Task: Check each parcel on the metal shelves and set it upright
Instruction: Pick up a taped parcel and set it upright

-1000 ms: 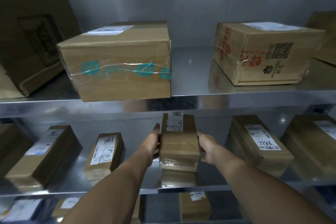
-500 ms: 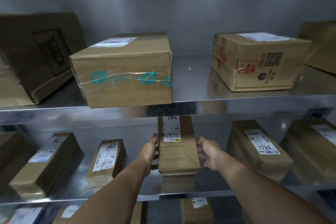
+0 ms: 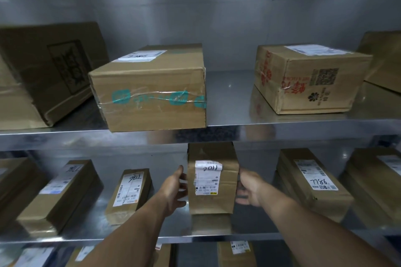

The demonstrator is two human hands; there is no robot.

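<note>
**On the middle shelf [image 3: 249, 225], dead centre — parcel [image 3: 213, 180] standing on end between two hands**

Its long axis is running straight up, the top nearly reaching the shelf above. It is sitting directly ahead of the person with a hand on each flank, neither one nearer. The left hand [image 3: 175, 188] is lying against the left side, fingers fairly straight; the right hand [image 3: 247, 188] is curling its fingers round the right edge. By my reckoning the coming move is only a matter of letting go without tipping it.

The white label [image 3: 207, 178] is facing us, showing a scrawl like "2011" above a barcode; the small print is too blurred. The flat neighbour on the left [image 3: 129, 196] is showing "7786" upside down, and the one on the right [image 3: 312, 182] is reading "7786" plainly. Up top are sitting a teal-taped box [image 3: 149, 91] and a carton [image 3: 310, 80] with red characters, a QR code and a flower mark.
</note>
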